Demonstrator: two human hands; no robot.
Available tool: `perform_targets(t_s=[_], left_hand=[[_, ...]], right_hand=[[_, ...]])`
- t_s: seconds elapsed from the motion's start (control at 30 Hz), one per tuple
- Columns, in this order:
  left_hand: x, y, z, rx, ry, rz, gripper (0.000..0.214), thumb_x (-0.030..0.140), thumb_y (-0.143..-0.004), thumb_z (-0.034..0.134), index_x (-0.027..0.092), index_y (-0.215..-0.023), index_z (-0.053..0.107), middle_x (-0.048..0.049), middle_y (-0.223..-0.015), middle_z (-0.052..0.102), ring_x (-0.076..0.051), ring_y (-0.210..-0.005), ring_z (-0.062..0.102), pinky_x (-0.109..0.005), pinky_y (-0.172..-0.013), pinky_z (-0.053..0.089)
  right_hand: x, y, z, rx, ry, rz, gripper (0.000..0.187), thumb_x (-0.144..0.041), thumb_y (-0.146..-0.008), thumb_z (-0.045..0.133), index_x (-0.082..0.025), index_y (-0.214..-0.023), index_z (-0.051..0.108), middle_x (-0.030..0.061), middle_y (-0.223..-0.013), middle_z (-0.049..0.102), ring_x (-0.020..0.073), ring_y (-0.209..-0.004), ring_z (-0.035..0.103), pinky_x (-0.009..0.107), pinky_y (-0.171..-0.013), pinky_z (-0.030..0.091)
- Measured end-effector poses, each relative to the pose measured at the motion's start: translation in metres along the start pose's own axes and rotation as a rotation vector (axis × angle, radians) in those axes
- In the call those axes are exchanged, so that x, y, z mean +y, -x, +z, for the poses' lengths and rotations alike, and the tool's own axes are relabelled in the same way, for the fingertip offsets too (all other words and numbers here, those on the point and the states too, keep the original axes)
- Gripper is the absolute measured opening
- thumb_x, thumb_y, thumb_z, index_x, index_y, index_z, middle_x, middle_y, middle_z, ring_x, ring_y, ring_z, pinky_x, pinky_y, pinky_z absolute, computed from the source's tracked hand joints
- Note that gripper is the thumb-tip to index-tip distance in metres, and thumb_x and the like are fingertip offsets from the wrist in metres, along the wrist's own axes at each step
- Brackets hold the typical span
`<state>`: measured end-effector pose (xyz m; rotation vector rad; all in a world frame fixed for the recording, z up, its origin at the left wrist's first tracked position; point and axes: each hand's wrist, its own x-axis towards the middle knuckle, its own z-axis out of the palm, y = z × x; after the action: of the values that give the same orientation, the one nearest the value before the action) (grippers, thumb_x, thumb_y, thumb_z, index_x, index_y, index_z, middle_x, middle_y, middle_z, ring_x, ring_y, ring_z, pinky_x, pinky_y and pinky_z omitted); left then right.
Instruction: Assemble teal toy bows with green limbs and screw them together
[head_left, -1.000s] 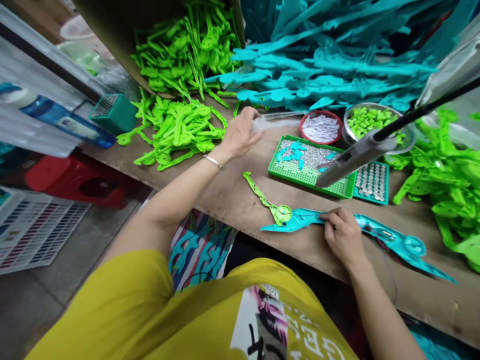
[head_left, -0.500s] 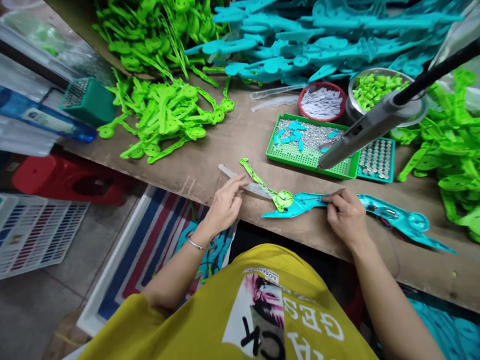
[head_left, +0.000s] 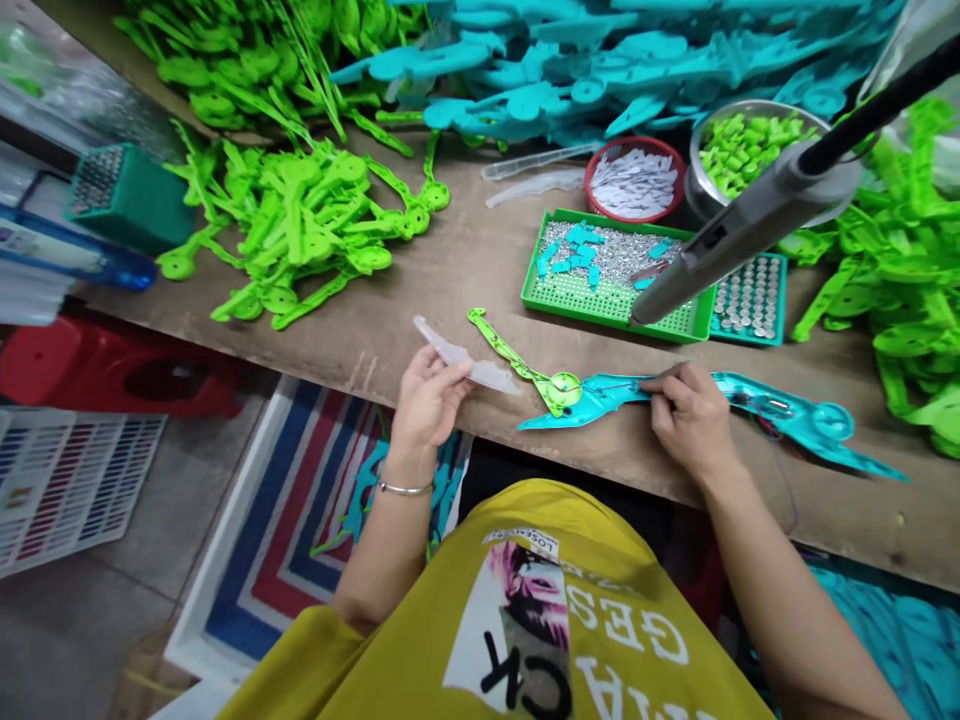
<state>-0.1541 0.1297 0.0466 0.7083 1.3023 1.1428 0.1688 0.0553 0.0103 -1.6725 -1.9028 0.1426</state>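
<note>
My left hand (head_left: 430, 398) pinches a translucent white plastic piece (head_left: 491, 376), long and pointed, tilted above the table's front part. Just right of it lies a thin bright green plastic arm with a round end (head_left: 517, 362), which rests on the pointed left end of a long teal plastic shell (head_left: 600, 394). A thin dark wire runs from the round end along the shell toward my right hand (head_left: 688, 410). That hand's fingers are closed at the shell's middle; its fingertips hide what lies under them. Small parts and wires sit in the shell's right section.
A green tray (head_left: 577, 310) holds small metal parts and teal bits. Behind it stand a red basket (head_left: 637, 215) of white pieces and a metal bowl (head_left: 701, 195) of green parts. A grey rod-shaped tool (head_left: 720, 240) hangs over the tray. Green parts (head_left: 300, 230) lie piled left.
My left hand has taken hold of the translucent white piece, lifting and turning it, its wrist now more upright. The right hand stays at the shell. The whole view has shifted slightly.
</note>
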Motion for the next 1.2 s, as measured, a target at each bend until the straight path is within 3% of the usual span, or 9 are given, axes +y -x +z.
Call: perform_targets(t_s=[0.1,0.27,0.4,0.5,0.73,0.9,1.2], left_hand=[[-0.001,0.011,0.01,-0.12,0.012,-0.16,0.055,0.023,-0.064,0.086,0.021,-0.107,0.052,0.0023,-0.092,0.066,-0.011,-0.079,0.067,-0.026,-0.072,0.057],[-0.012,0.013,0.024,-0.152,-0.082,-0.091,0.076,0.024,-0.064,0.087,0.025,-0.126,0.043,0.0026,-0.095,0.067,-0.012,-0.08,0.067,-0.026,-0.07,0.058],[-0.013,0.007,0.025,-0.2,-0.11,-0.086,0.107,0.021,-0.067,0.085,0.03,-0.154,0.022,0.0038,-0.091,0.064,-0.013,-0.079,0.067,-0.026,-0.073,0.059],[-0.014,0.003,0.025,-0.203,-0.137,-0.082,0.119,0.017,-0.068,0.083,0.027,-0.161,0.009,0.0042,-0.087,0.062,-0.012,-0.076,0.066,-0.026,-0.073,0.059],[-0.018,0.0,0.022,-0.231,-0.187,-0.075,0.12,0.02,-0.074,0.08,0.029,-0.164,0.001,0.0049,-0.084,0.061,-0.01,-0.069,0.065,-0.026,-0.07,0.059],[-0.019,-0.003,0.02,-0.216,-0.271,-0.091,0.12,0.022,-0.073,0.082,0.023,-0.165,0.004,0.0061,-0.079,0.059,-0.01,-0.062,0.062,-0.025,-0.062,0.058],[-0.014,-0.002,0.02,-0.212,-0.197,-0.109,0.12,0.014,-0.073,0.08,0.024,-0.165,0.003,0.0071,-0.077,0.059,-0.01,-0.066,0.063,-0.026,-0.068,0.061]], right_hand=[[0.0,0.0,0.0,0.004,0.008,0.006,0.023,-0.008,-0.085,0.052,-0.02,-0.078,0.071,0.005,-0.078,0.058,0.0195,-0.076,0.056,0.035,-0.073,0.047],[-0.001,0.0,0.0,0.003,0.005,-0.001,0.024,-0.007,-0.085,0.052,-0.02,-0.078,0.07,0.0049,-0.077,0.058,0.0196,-0.076,0.057,0.035,-0.073,0.047],[-0.002,-0.001,0.0,0.001,-0.005,0.023,0.024,-0.007,-0.085,0.052,-0.02,-0.078,0.071,0.0048,-0.077,0.057,0.0196,-0.076,0.056,0.036,-0.073,0.047],[-0.002,-0.001,-0.001,0.002,-0.005,0.022,0.024,-0.007,-0.085,0.052,-0.019,-0.078,0.071,0.0045,-0.076,0.057,0.0193,-0.075,0.055,0.035,-0.072,0.046],[0.001,0.001,-0.001,0.006,-0.001,-0.053,0.022,-0.006,-0.087,0.053,-0.019,-0.083,0.07,0.005,-0.08,0.059,0.0197,-0.077,0.058,0.036,-0.073,0.049],[0.006,0.003,0.002,0.032,-0.018,-0.112,0.02,-0.005,-0.088,0.054,-0.019,-0.086,0.069,0.0043,-0.081,0.06,0.0191,-0.076,0.059,0.036,-0.073,0.051],[0.001,0.0,-0.002,0.018,-0.002,-0.082,0.021,-0.007,-0.087,0.053,-0.02,-0.082,0.07,0.0047,-0.078,0.06,0.02,-0.076,0.058,0.036,-0.072,0.049]])
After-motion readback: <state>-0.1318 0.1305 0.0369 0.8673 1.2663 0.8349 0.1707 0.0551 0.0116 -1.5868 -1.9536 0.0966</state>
